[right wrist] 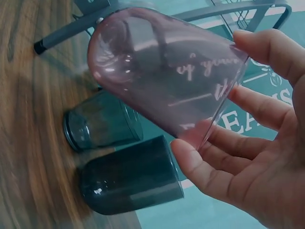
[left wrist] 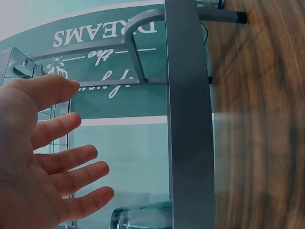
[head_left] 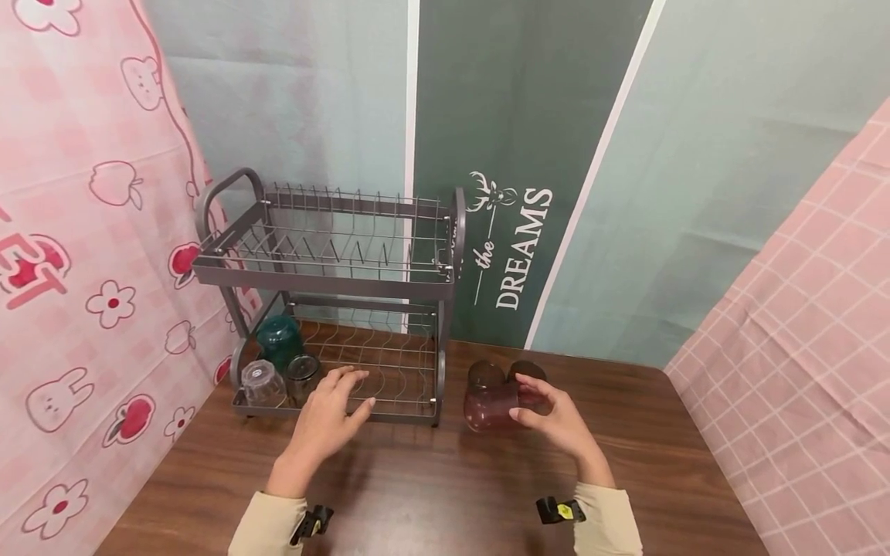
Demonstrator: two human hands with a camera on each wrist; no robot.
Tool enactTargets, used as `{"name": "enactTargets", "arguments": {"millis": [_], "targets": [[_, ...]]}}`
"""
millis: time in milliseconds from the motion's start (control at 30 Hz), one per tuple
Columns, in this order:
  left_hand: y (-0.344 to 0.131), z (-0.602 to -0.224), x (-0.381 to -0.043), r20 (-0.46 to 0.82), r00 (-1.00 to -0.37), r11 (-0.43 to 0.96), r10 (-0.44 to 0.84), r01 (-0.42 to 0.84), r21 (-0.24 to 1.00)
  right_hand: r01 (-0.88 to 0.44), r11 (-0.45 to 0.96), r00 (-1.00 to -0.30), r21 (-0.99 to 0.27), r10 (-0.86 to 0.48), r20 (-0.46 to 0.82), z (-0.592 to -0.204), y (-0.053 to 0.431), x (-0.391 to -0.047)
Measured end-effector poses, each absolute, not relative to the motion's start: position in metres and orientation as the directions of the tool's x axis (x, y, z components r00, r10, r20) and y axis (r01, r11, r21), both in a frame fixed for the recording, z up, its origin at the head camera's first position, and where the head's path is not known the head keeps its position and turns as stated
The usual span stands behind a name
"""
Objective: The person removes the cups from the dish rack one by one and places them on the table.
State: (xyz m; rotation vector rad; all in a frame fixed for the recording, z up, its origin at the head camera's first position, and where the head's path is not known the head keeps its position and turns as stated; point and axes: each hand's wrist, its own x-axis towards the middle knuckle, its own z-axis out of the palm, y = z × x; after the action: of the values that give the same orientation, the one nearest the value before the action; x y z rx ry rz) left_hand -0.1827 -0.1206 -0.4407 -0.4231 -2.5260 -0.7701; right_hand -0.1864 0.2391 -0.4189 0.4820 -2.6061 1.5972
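Empty left hand (head_left: pixel 330 415), fingers spread wide, at the front of the lower tier of the dish rack (head_left: pixel 323 287), near the small dark glass (head_left: pixel 303 374); contact with either, impossible to tell. Right hand (head_left: pixel 558 421) narrowed round the rim of the pink tumbler (right wrist: pixel 152 67), in a pinch between thumb and fingers. Tumbler just right of the rack, tilted, rounded base toward the rack, in front of a greenish cup (right wrist: pixel 102 121) and a darker cup (right wrist: pixel 131 179) on the counter (head_left: pixel 417 479). Cannot tell of any touch between base and counter. For a sound hold, press evenly from opposite sides of the rim, without squeezing hard: smooth wall, probably slippery. Raise well clear of both neighbours before any sideways travel. Ease out the tilt slowly from the wrist, and watch for a knock of the base against the rack's near corner. Best to offer the free left hand as a second support under the base, away from the clear glass (head_left: pixel 260 381) and teal glass (head_left: pixel 280 340) at the rack's left end.
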Motion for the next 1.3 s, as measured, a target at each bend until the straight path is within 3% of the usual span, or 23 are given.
{"name": "enactTargets", "arguments": {"millis": [500,1300], "targets": [[-0.140,-0.432,-0.184,0.569,-0.810,0.844,0.142,0.399,0.358,-0.338,0.601,-0.941,-0.725,-0.245,0.235,-0.441,0.271,-0.205],[-0.156,-0.420,-0.188,0.582,-0.807,0.886,0.097,0.336,0.319,-0.353,0.808,-0.933,-0.471,-0.272,0.234,-0.423,0.289,-0.202]]}}
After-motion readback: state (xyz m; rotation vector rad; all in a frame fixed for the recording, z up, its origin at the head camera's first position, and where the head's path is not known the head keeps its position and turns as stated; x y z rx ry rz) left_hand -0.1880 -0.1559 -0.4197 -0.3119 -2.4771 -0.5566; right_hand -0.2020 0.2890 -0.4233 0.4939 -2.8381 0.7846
